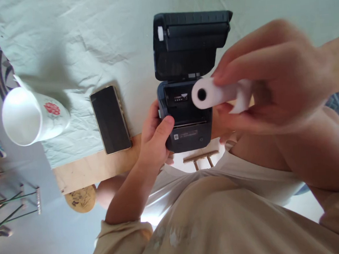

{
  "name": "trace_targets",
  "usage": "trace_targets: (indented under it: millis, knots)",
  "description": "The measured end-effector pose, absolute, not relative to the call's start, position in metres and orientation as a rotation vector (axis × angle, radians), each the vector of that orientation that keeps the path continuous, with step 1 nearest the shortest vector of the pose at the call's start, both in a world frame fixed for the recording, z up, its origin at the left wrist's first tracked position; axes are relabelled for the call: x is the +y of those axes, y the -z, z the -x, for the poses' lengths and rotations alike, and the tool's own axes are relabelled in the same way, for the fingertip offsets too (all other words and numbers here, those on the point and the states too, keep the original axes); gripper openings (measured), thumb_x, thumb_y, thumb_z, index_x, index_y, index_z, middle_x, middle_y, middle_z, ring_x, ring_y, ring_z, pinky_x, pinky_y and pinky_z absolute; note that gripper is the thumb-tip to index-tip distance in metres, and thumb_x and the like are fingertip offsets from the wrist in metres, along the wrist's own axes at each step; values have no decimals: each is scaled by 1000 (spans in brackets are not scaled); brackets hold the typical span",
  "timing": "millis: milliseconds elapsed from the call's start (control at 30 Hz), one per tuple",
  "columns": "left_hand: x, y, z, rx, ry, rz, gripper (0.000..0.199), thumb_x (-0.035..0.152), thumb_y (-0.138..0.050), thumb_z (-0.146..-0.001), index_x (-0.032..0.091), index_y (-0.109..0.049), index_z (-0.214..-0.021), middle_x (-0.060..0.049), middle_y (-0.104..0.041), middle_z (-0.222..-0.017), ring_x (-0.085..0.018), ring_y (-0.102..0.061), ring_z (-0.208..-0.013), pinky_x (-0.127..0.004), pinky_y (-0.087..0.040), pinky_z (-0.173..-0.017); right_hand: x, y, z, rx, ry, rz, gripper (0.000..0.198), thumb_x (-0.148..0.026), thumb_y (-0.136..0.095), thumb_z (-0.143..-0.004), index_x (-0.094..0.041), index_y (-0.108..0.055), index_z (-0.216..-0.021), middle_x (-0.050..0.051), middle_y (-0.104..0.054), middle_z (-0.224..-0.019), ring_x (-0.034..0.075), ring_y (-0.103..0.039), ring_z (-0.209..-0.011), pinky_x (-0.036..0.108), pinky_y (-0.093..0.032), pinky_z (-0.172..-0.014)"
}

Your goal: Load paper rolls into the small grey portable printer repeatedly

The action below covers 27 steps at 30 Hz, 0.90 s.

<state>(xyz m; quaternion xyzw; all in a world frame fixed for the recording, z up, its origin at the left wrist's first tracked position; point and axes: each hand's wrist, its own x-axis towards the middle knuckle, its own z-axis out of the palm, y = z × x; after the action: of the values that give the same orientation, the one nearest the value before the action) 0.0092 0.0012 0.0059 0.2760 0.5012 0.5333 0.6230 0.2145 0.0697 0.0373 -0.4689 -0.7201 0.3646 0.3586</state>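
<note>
A small black label printer (192, 137) is near the table's front edge with its lid (193, 55) swung up, so its inner bay shows. My left hand (155, 137) grips the printer's left side, thumb over the front rim. Between the fingers of my right hand (276, 77) is a white paper roll (213, 93), its dark core hole facing left. The roll is over the right part of the bay, and a loose paper end curls out beneath my fingers. Whether the roll touches the printer I cannot tell. My right hand is slightly blurred.
A phone (111, 119) with a dark screen lies left of the printer. Farther left is a white cup (35, 117) with a red flower. A pale green cloth (93, 39) covers the wooden table (97, 167). Beyond the left edge stand a round stool (81, 199) and a rack (15, 207).
</note>
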Motion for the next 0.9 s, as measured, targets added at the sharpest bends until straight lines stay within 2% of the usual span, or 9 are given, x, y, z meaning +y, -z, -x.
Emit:
trace_targets:
  millis: [67, 167, 233, 300, 500, 733, 800, 900]
  knots:
    - [1, -3, -9, 1092, -1251, -642, 37, 43, -83, -87, 21, -71, -114, -3, -74, -93, -16, -74, -73, -20, -59, -54, 70, -37, -213, -2099, -590, 945, 23, -44, -68, -85, -43, -69, -108, -2, -67, -111, 15, -64, -95, 35, -63, -93]
    - [2, 2, -6, 1046, -1295, -690, 35, 42, -83, -88, 20, -74, -114, -2, -75, -95, -13, -74, -76, -16, -61, -61, 71, -30, -212, -2249, -263, 678, 23, -26, -61, -94, -30, -62, -117, 0, -66, -116, 10, -65, -97, 28, -59, -84]
    - [3, 6, -5, 1036, -1304, -711, 37, 43, -84, -87, 20, -75, -115, -2, -75, -97, -13, -74, -79, -16, -62, -65, 72, -26, -212, -2240, -232, 607, 20, -20, -64, -93, -20, -60, -112, 3, -67, -112, 9, -66, -96, 25, -54, -79]
    - [3, 9, -4, 1020, -1306, -707, 38, 44, -86, -85, 22, -76, -115, -2, -75, -96, -12, -74, -77, -16, -62, -62, 73, -26, -210, -2244, -241, 555, 19, -18, -67, -92, -16, -60, -110, 4, -67, -111, 9, -66, -95, 24, -52, -77]
    - [4, 6, -5, 1021, -1325, -683, 36, 42, -89, -82, 21, -78, -109, 0, -73, -90, -9, -70, -73, -12, -59, -63, 71, -27, -205, -2264, -266, 537, 24, -23, -75, -90, -16, -58, -106, 2, -68, -111, 7, -65, -93, 24, -51, -77]
    - [4, 4, -4, 1100, -1322, -697, 29, 38, -89, -82, 20, -79, -102, 1, -69, -82, -7, -64, -69, -10, -55, -61, 67, -28, -204, -2246, -363, 527, 14, -28, -59, -101, -15, -54, -99, 1, -67, -111, 6, -65, -92, 24, -53, -76]
    - [4, 4, -4, 1118, -1314, -692, 27, 37, -89, -82, 19, -79, -99, 1, -68, -82, -7, -64, -69, -11, -54, -60, 66, -28, -204, -2248, -358, 546, 11, -25, -59, -101, -16, -54, -99, 1, -67, -112, 5, -65, -94, 24, -52, -77]
    - [4, 4, -5, 1096, -1297, -690, 34, 41, -88, -82, 20, -78, -106, 0, -71, -89, -10, -68, -75, -13, -57, -63, 66, -25, -203, -2265, -296, 592, 10, -19, -62, -99, -16, -53, -102, 1, -68, -112, 4, -65, -100, 22, -50, -77]
